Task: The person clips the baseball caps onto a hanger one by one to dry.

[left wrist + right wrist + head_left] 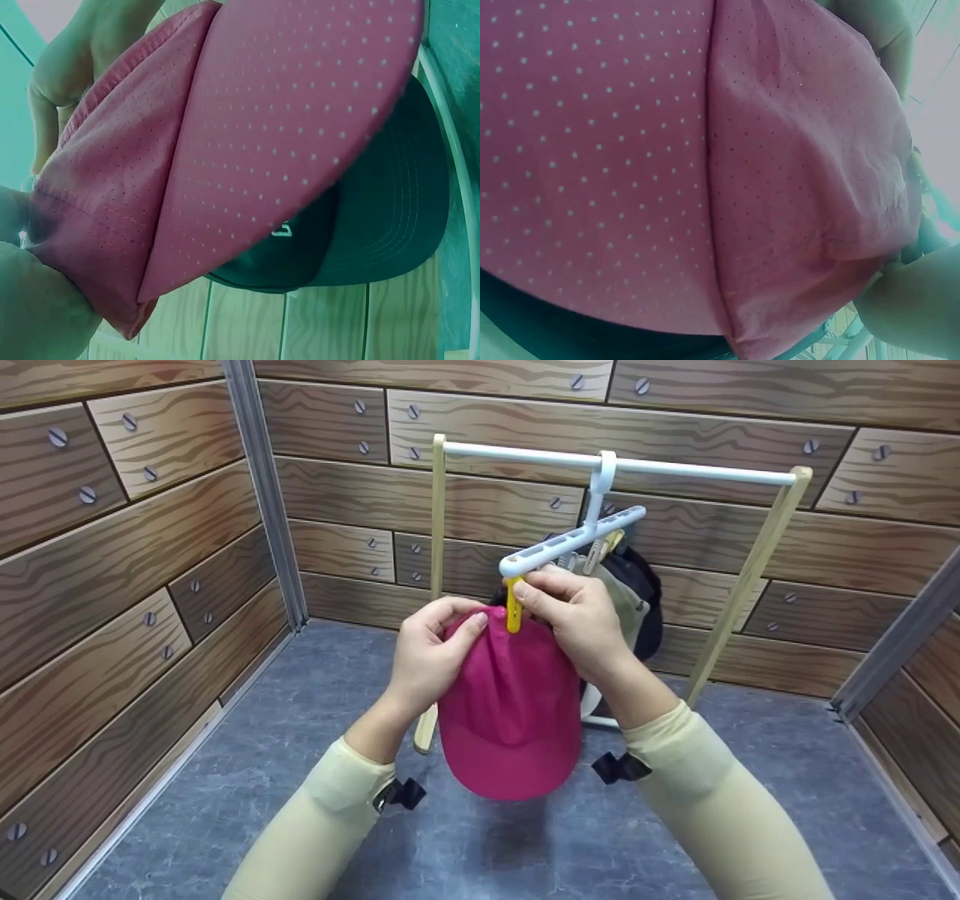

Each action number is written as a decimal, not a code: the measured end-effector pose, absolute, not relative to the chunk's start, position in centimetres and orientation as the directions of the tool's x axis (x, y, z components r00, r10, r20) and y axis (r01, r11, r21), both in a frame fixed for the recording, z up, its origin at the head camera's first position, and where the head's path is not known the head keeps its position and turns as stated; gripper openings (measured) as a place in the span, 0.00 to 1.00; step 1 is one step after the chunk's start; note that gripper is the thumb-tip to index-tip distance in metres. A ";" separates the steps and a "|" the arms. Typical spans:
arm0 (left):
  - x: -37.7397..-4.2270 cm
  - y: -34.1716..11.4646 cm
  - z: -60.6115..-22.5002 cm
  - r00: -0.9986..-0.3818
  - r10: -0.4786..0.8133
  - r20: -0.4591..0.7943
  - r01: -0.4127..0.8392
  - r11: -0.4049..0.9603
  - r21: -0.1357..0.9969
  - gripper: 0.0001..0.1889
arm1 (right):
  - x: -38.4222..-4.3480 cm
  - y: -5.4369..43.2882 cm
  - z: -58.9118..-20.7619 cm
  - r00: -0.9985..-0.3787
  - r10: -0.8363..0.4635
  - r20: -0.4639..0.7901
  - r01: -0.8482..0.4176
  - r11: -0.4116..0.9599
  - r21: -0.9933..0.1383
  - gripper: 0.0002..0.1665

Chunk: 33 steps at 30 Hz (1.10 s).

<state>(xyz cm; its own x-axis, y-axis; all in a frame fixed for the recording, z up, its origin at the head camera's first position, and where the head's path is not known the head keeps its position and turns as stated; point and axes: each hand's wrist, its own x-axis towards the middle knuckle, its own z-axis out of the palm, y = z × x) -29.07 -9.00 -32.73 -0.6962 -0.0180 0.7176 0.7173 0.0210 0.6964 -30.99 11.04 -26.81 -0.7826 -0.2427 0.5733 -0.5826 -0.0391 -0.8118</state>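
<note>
A pink cap [517,705] hangs brim down in front of a rack. My left hand [424,652] pinches its crown near the top, thumb in front. With thumb and fingers my right hand [589,619] grips a yellow clip [514,606] at the near end of a light-blue hanger [570,542]. The clip overlaps the cap's top edge; whether it bites the fabric I cannot tell. Up close, the left wrist view shows the dotted brim [300,97], and the right wrist view shows the creased crown [802,165].
The hanger hooks over the white bar [517,453] of a rack with wooden legs [750,585]. Behind the pink cap hang a grey-green cap [626,592] and a dark cap [651,607], with clips above them. Wood-patterned walls [360,495] enclose the grey tabletop [225,780].
</note>
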 end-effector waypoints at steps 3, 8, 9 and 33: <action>-29.2 -9.1 -32.8 -0.691 -0.015 0.722 0.722 0.026 0.692 0.05 | -30.9 11.1 -27.0 -0.767 -0.256 0.588 -0.605 -0.018 -0.796 0.12; -29.4 -9.2 -33.0 -0.690 -0.009 0.723 0.722 0.046 0.690 0.05 | -30.9 11.4 -27.7 -0.710 -0.287 0.644 -0.670 -0.007 -0.742 0.12; -29.4 -9.3 -33.0 -0.689 -0.005 0.725 0.723 0.054 0.688 0.05 | -30.9 11.4 -27.9 -0.698 -0.291 0.654 -0.682 -0.008 -0.731 0.12; -29.5 -11.6 -37.2 -0.711 0.054 0.701 0.688 0.263 0.677 0.24 | -30.3 15.3 -33.6 -0.437 -0.211 0.875 -0.895 0.201 -0.398 0.25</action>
